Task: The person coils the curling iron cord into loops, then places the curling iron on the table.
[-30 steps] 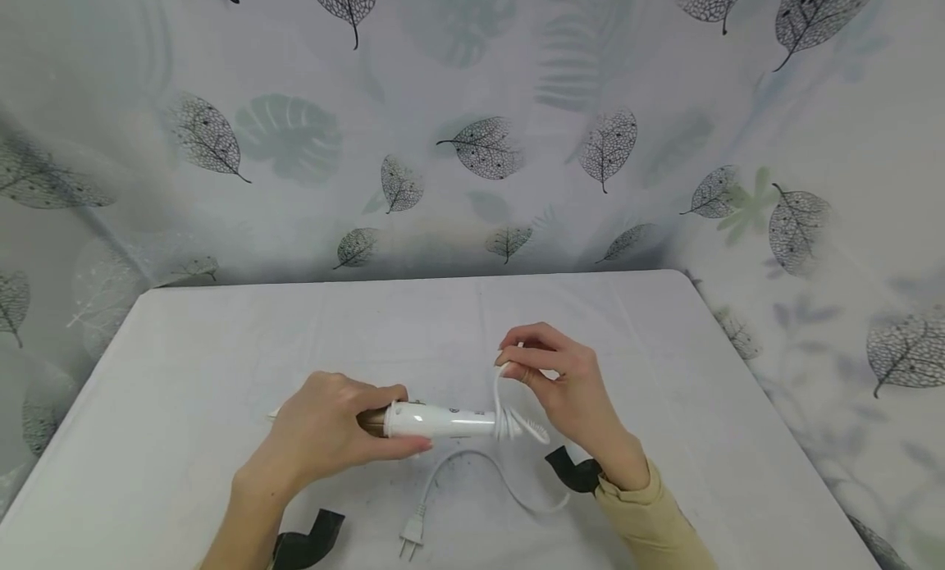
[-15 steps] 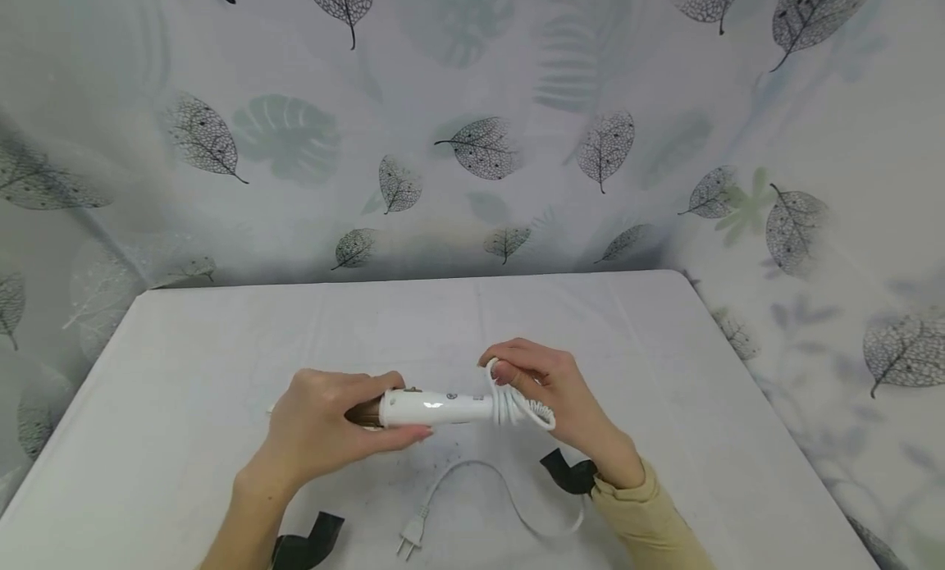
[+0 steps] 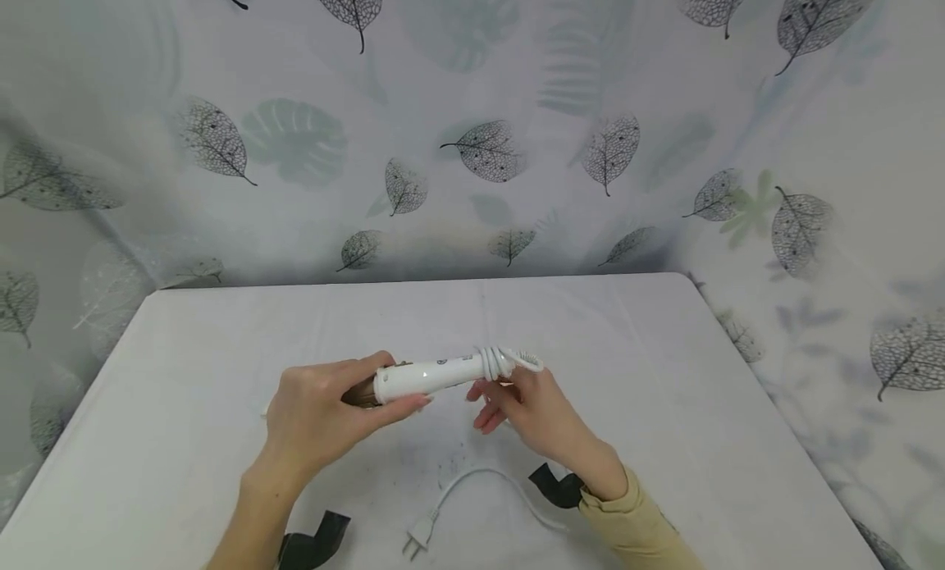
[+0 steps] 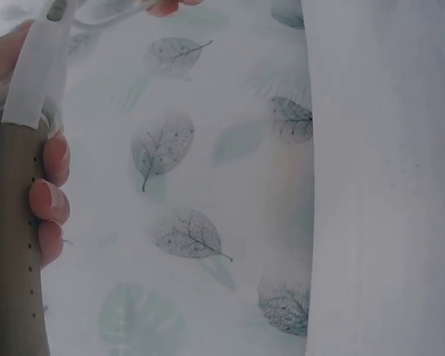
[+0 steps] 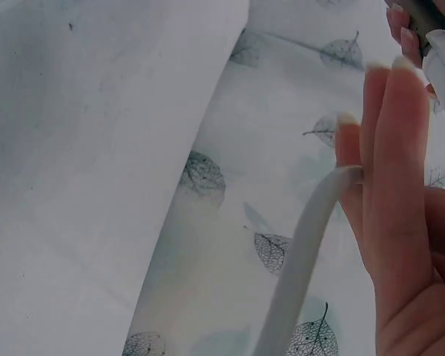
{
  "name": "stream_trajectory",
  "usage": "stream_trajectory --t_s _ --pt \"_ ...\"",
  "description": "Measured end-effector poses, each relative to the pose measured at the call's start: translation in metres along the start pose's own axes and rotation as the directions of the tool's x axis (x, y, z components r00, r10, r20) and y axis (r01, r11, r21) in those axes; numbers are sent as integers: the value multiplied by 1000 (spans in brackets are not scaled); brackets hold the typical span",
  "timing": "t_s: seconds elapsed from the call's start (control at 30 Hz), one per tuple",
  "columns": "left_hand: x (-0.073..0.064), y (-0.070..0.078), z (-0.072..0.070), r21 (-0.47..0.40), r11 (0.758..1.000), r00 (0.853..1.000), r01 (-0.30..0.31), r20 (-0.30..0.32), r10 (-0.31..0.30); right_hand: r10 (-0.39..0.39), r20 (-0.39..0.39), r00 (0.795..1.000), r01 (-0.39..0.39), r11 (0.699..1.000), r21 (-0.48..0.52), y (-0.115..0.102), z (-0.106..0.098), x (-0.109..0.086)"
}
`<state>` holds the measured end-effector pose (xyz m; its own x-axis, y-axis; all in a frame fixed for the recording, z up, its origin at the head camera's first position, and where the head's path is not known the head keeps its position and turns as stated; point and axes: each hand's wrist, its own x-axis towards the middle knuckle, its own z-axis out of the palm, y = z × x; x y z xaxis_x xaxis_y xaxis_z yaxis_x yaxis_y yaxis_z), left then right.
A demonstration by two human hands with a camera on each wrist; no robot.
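Note:
My left hand (image 3: pixel 317 410) grips a curling iron by its brown barrel (image 4: pixel 15 237), which has a row of small holes. The white handle (image 3: pixel 428 375) points right and is slightly raised at that end. Several turns of white power cord (image 3: pixel 493 363) lie around the handle's end. Below that end is my right hand (image 3: pixel 550 414), holding the cord, which runs between its fingers (image 5: pixel 400 148) in the right wrist view. Loose cord (image 3: pixel 487 471) curves over the table to a two-pin plug (image 3: pixel 421 531). The palm hides part of the barrel in the head view.
A white-covered table (image 3: pixel 221 332) lies beneath both hands. Behind it and along the sides hangs a leaf-patterned curtain (image 3: pixel 443 78). Black straps (image 3: pixel 313 541) show at the wrists.
My right hand has moved from above the handle's end to beneath it, carrying the cord round. The curling iron's handle end has risen and tilted upward. The plug stays on the table.

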<state>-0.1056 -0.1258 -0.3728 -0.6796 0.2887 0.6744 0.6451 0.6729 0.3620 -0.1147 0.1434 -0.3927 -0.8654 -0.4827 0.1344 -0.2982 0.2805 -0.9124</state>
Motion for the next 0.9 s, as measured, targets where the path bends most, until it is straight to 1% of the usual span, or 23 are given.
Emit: stream_trajectory --t_s 0.13,0.2,0.27,0.33,0.43,0.57,0.67,0.73,0.83,0.9 --pt "1 -2 -3 37 999 1000 8 -17 -7 35 58 998 -30 996 -83 -2 5 0" --pt "1 -3 -3 52 999 1000 9 -16 -8 49 56 997 -41 990 -137 -4 6 -1" --pt "2 -4 -3 73 997 1000 0 -20 2 68 48 997 -58 982 -181 -7 6 -2" --pt "2 -5 -3 102 995 1000 -12 -26 15 78 55 995 -65 974 -217 -9 5 -4" --pt "1 -7 -2 157 987 999 -26 -33 32 95 99 991 -68 965 -253 -14 4 -7" --pt "1 -9 -1 201 980 1000 2 -20 2 122 152 981 -78 960 -269 -24 4 -10" --pt "1 -9 -1 218 976 1000 21 -15 -18 139 145 980 -96 958 -270 -29 5 -13" --pt "1 -9 1 228 973 1000 23 -19 -19 145 126 981 -106 956 -273 -31 7 -14" --pt "1 -9 2 252 968 1000 21 -21 -16 146 79 986 -118 952 -283 -33 9 -16" --pt "1 -9 2 264 964 1000 23 -21 -18 141 41 989 -122 943 -309 -34 11 -17"
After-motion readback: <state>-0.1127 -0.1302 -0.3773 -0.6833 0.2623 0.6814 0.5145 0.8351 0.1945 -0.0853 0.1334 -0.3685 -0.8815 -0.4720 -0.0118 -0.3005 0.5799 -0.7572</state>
